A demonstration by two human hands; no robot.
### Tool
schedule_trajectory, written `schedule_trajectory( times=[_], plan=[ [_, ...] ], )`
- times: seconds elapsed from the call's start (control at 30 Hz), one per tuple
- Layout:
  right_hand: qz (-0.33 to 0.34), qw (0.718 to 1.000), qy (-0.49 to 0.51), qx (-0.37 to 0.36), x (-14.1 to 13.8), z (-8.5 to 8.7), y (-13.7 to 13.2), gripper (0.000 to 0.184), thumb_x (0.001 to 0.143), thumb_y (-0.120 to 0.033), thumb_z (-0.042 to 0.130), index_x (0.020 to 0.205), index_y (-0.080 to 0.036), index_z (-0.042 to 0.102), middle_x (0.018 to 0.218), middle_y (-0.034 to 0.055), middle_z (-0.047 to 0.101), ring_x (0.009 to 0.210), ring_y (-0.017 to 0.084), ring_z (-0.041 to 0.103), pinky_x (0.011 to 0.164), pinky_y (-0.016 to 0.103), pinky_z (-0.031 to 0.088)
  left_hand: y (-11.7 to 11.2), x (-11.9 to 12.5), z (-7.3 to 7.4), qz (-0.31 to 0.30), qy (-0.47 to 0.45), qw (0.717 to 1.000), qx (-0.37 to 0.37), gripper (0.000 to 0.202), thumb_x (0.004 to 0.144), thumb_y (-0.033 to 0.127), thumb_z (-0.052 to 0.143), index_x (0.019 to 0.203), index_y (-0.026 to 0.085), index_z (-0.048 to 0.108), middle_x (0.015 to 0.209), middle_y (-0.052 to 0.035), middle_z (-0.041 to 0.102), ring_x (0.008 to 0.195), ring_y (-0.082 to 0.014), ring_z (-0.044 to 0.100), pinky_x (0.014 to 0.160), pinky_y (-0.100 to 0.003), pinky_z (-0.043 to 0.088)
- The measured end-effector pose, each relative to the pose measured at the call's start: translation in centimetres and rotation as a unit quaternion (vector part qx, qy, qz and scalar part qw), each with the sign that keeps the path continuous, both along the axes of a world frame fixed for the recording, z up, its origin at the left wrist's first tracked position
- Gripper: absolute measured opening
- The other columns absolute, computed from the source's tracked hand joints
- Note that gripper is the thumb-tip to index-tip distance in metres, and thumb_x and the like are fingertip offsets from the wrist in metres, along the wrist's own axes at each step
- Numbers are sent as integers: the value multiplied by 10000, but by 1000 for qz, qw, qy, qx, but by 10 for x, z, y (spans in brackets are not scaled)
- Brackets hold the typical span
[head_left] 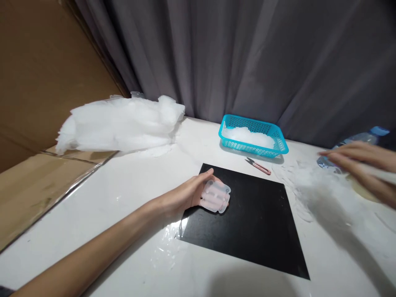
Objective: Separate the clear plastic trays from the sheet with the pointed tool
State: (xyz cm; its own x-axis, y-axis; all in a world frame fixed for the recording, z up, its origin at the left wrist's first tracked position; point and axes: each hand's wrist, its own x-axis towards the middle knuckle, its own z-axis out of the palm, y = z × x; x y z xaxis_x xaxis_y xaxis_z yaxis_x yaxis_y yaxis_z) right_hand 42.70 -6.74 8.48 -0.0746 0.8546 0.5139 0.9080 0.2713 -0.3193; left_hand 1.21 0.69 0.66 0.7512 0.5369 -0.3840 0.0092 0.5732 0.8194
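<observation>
My left hand (194, 190) rests on the left part of a black square mat (253, 222), its fingers wrapped round a small clear plastic piece with raised bumps (215, 196). My right hand (360, 167) is at the far right above the white table (123, 194). It is blurred, with its fingers stretched out over a thin white strip (379, 173) and a heap of translucent scraps (315, 185). Whether it grips the strip I cannot tell.
A turquoise basket (280, 140) holding white pieces stands behind the mat. Small pink snips (259, 166) lie in front of it. A big pile of translucent plastic pieces (120, 123) sits at the back left by cardboard boxes (37, 82). A water bottle (355, 142) lies far right. Grey curtain behind.
</observation>
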Motion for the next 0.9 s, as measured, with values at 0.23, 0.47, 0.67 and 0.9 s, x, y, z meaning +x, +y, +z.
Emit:
schedule_trajectory(
  times=[0.23,0.47,0.67,0.9],
  plan=[
    [224,953,-111,174,-150,-109,6,358,1103,-310,423,1347,-199,661,1105,131,684,1054,276,647,914,433,576,-7,-2,5,20,-31,998,-51,759,941,843,368,1229,183,608,1150,-188,766,1131,-354,726,995,-521,518],
    [191,981,18,40,-167,-119,-2,291,1082,-148,363,880,-214,561,830,61,630,738,202,596,688,344,533,-13,1,4,-3,-42,998,-51,814,900,883,387,1248,177,598,1143,-174,735,1166,-376,696,1047,-568,468],
    [242,970,-11,25,-170,-119,-2,221,1068,-263,512,852,-223,540,757,25,618,636,173,582,589,312,453,-20,5,4,-17,-48,997,-60,795,894,879,410,1217,182,614,1126,-179,736,1158,-371,699,1068,-590,460],
    [238,970,-16,42,-169,-124,-1,238,1071,-197,470,851,-221,557,750,27,624,635,168,608,585,299,459,-16,7,0,-6,-66,995,-69,834,915,878,337,1226,163,633,1179,-205,742,1127,-360,729,1045,-576,504]
  ],
)
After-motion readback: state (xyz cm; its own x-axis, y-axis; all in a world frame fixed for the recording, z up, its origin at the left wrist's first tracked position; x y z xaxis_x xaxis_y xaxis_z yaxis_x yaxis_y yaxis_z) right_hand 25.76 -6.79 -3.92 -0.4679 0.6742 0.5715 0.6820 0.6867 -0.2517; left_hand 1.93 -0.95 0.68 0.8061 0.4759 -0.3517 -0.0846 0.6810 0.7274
